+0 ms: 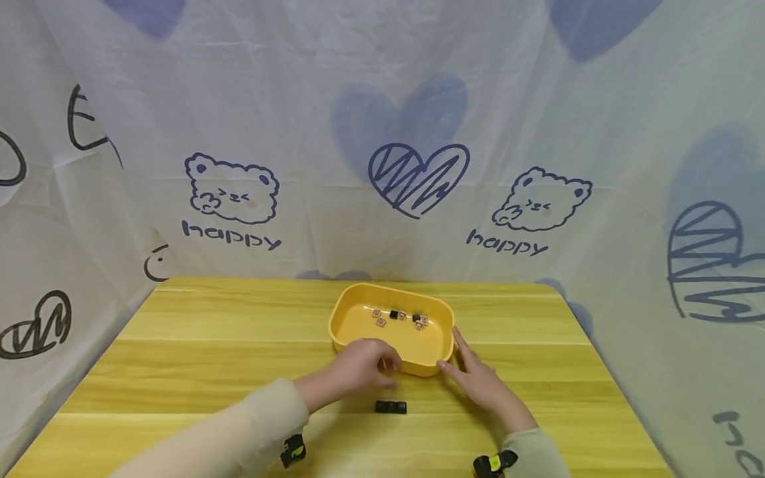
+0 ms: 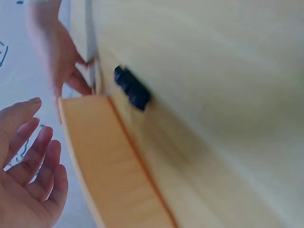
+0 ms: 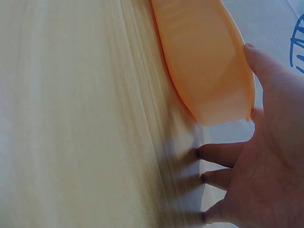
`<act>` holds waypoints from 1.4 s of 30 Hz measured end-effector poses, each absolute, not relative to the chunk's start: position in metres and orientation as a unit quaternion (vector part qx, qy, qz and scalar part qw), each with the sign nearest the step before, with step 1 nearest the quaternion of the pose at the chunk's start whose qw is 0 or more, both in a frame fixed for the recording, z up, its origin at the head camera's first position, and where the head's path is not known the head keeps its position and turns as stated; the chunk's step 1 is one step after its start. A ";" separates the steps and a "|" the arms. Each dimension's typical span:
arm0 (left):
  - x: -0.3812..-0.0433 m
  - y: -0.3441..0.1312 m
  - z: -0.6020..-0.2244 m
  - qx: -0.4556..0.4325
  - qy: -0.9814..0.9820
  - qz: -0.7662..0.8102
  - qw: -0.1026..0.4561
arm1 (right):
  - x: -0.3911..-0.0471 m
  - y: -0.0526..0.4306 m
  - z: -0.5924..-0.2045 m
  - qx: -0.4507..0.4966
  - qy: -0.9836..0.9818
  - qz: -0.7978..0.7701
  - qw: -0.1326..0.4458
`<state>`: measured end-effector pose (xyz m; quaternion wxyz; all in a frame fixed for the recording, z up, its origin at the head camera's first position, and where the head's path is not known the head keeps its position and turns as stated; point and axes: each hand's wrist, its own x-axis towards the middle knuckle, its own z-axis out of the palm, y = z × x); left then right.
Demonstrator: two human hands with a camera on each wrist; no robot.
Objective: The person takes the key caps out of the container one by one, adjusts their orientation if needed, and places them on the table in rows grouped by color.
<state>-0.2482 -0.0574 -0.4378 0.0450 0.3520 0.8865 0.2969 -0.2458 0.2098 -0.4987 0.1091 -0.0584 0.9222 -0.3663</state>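
A yellow plastic tray holds several small pinkish square pieces and a few black ones. My left hand hovers at the tray's near rim; in the left wrist view its fingers are loosely bent with nothing seen between them. Around the tray's near right corner lies my right hand, thumb touching the rim. In the right wrist view its fingers spread out to the table. Below my left hand, a short black strip of three joined blocks lies on the table.
The wooden table stretches out on both sides of the tray. Behind it hangs a pale cloth printed with hearts and bears. Each wrist wears a black band, seen at the left sleeve and the right sleeve.
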 end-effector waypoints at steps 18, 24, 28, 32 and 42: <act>-0.314 -0.052 -0.417 0.359 0.914 0.183 0.051 | -0.243 0.211 -0.501 -0.055 0.918 -0.376 0.108; -0.335 -0.050 -0.417 0.370 0.917 0.130 0.071 | -0.244 0.210 -0.502 -0.058 0.918 -0.377 0.104; -0.349 -0.048 -0.417 0.393 0.908 0.107 0.097 | -0.245 0.210 -0.501 -0.058 0.919 -0.378 0.099; -0.360 -0.045 -0.418 0.407 0.898 0.089 0.141 | -0.245 0.210 -0.501 -0.056 0.922 -0.370 0.097; -0.384 -0.037 -0.445 0.401 0.898 0.060 0.170 | -0.244 0.210 -0.499 -0.053 0.921 -0.375 0.096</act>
